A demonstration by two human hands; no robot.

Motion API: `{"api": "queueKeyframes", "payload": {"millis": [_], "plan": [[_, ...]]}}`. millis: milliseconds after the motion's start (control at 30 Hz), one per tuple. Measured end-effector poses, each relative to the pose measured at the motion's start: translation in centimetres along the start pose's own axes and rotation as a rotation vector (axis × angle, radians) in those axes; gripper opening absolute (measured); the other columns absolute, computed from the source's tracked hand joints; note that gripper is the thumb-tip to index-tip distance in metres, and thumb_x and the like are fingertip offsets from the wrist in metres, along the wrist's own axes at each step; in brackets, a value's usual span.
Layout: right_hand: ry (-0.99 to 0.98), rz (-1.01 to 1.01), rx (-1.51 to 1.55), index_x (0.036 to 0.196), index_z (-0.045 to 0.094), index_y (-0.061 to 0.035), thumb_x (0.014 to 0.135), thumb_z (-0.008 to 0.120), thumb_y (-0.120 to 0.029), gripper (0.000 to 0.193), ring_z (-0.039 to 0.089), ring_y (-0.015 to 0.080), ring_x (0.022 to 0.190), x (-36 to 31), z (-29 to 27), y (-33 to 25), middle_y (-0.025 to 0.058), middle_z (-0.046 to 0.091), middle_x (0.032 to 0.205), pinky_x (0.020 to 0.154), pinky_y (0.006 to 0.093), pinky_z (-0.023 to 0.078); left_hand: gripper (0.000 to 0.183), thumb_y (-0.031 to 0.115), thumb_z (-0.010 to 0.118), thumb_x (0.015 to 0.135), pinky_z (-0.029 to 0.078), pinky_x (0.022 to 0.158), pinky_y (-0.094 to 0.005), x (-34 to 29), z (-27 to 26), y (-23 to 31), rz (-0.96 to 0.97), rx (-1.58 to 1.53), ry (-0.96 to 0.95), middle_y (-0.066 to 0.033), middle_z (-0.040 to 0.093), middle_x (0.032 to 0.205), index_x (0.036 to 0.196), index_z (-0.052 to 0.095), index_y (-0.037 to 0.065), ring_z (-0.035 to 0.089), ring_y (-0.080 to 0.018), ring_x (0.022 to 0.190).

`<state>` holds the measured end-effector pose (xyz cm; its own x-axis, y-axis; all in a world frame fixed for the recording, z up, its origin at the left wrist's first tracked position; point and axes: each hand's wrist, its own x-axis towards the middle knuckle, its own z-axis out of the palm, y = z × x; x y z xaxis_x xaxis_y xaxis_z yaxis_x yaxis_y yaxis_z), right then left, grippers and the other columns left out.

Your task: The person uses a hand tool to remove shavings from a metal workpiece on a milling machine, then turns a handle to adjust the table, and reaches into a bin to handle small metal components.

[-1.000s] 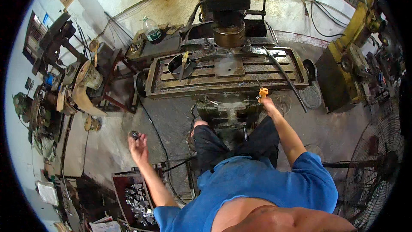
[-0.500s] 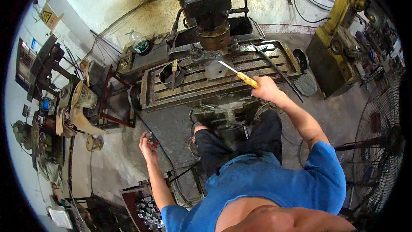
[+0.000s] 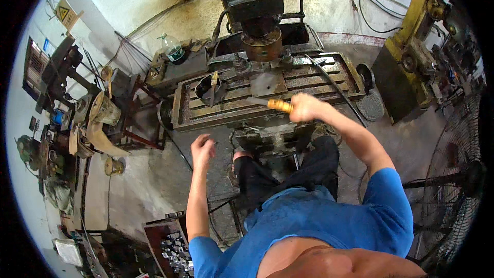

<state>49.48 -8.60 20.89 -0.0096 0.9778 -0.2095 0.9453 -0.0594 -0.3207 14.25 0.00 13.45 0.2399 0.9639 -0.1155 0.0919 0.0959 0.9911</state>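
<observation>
A tool with a yellow handle [image 3: 280, 105] is held tight in the right hand [image 3: 304, 107], with the fingers wrapped all the way round the handle. The thin metal end of the tool points left, over the slotted metal table [image 3: 195, 116] of a big machine, and it is blurred, so it cannot be told if the tip touches the table. A flat grey metal piece [image 3: 267, 83] lies on that table, just past the tip of the tool and under the round machine head [image 3: 261, 41]. No mark of work on the piece can be made out from here, so the job looks to be near its start, with most of it left to do. A dark metal cup [image 3: 207, 88] stands on the left part of the table, a little way from the tool. The left hand [image 3: 202, 148] is held out low over the floor, well apart from the table. Its fingers are curled loosely, and it cannot be told if anything small is kept inside them. A tray of small metal parts [image 3: 172, 249] sits on the floor by the left arm. A plastic bottle [image 3: 173, 49] stands behind the machine, and a big fan [image 3: 455, 175] is seen at the right.
</observation>
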Motion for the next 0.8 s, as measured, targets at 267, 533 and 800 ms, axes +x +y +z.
{"api": "queueKeyframes", "payload": {"millis": [267, 533, 800], "plan": [[-0.047, 0.033, -0.015, 0.063, 0.06, 0.0003, 0.053, 0.054, -0.025, 0.028, 0.058, 0.0377, 0.067, -9.0, -0.4, -0.6, 0.023, 0.058, 0.067, 0.064, 0.0412, 0.048, 0.043, 0.027, 0.062, 0.062, 0.046, 0.073, -0.0398, 5.5, 14.9, 5.1, 0.421, 0.94, -0.227, -0.0187, 0.061, 0.085, 0.096, 0.054, 0.002, 0.058, -0.0342, 0.081], [0.32, 0.024, 0.575, 0.082, 0.062, 0.0005, 0.057, 0.052, -0.011, 0.029, 0.06, 0.0187, 0.068, -8.7, -3.9, 6.7, 0.0101, 0.062, 0.069, 0.067, 0.0327, 0.047, 0.038, 0.032, 0.06, 0.068, 0.046, 0.071, -0.0434, 13.0, 21.4, 5.0, 0.55, 1.112, -0.199, -0.0196, 0.061, 0.078, 0.089, 0.051, 0.003, 0.059, -0.0349, 0.078], [0.507, -0.084, 1.124, 0.082, 0.065, 0.0016, 0.058, 0.052, -0.008, 0.028, 0.037, 0.0057, 0.052, -1.4, 11.3, 14.1, -0.0048, 0.046, 0.056, 0.048, 0.023, 0.032, 0.029, 0.028, 0.06, 0.073, 0.047, 0.068, -0.0437, 13.6, 21.3, 4.6, 0.697, 1.176, -0.227, -0.0149, 0.062, 0.08, 0.095, 0.055, 0.009, 0.06, -0.0334, 0.077]]}}
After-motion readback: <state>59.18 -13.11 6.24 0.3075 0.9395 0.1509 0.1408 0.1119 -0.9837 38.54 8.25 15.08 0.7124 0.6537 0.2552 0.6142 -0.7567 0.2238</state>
